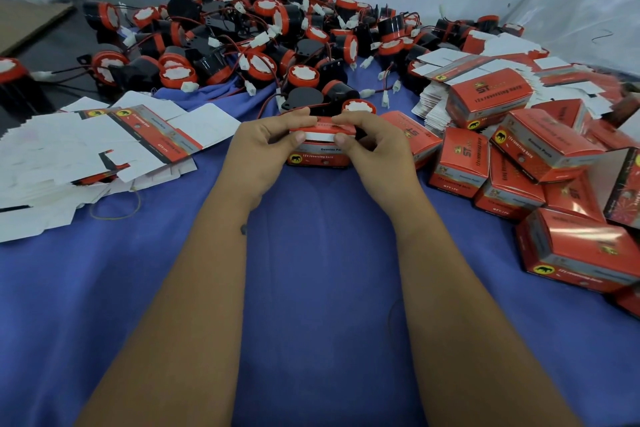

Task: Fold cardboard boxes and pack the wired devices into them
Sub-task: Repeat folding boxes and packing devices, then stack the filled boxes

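Both hands hold one small red box in the middle of the blue table. The left hand and right hand each keep a tight grip, pinching the white top flap. If they push crooked, the flap may bend or a wire may get squashed.

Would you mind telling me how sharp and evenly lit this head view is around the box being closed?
Head view: soft, even light; the box between the left hand and right hand is fairly sharp; wide-angle bending and blur grow toward edges; glare streaks the packed boxes at right.
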A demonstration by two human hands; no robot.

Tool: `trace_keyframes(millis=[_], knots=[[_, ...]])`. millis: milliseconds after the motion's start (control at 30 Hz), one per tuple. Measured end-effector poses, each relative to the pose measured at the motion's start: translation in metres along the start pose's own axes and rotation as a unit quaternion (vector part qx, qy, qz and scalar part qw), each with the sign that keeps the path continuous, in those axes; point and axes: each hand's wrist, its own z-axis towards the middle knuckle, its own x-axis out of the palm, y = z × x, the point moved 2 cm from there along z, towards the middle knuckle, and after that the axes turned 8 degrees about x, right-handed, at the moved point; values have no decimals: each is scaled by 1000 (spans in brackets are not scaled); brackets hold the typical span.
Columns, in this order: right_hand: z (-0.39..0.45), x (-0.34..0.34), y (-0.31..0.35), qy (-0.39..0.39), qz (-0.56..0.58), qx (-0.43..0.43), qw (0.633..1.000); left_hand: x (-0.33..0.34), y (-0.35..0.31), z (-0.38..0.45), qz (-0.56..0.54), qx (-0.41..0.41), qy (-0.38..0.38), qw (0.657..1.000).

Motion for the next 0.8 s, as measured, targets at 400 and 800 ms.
trace_keyframes(millis=[400, 800], knots=[[-1, -3, -5, -4, 9, -11, 1000, 9, -2, -4, 235, 92, -21, 967], [2, 7, -9, -51, -120, -36, 991, 29, -6, -4, 343, 126, 9, 931]])
